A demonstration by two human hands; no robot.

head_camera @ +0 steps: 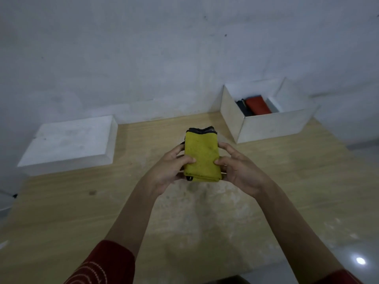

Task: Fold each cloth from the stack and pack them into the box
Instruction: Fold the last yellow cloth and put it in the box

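Both hands (170,167) (239,168) grip folded yellow cloth (202,158), seemingly long axis pointing away.

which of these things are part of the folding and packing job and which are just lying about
Part of the job: folded yellow cloth, gripped by the left hand and right hand; open white box; red cloth and dark cloth already inside it.

Just lying about: white block at the left of the wooden table.

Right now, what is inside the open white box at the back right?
A red folded cloth and a dark cloth lie inside the white box. Its near wall hides their lower parts and the box floor.
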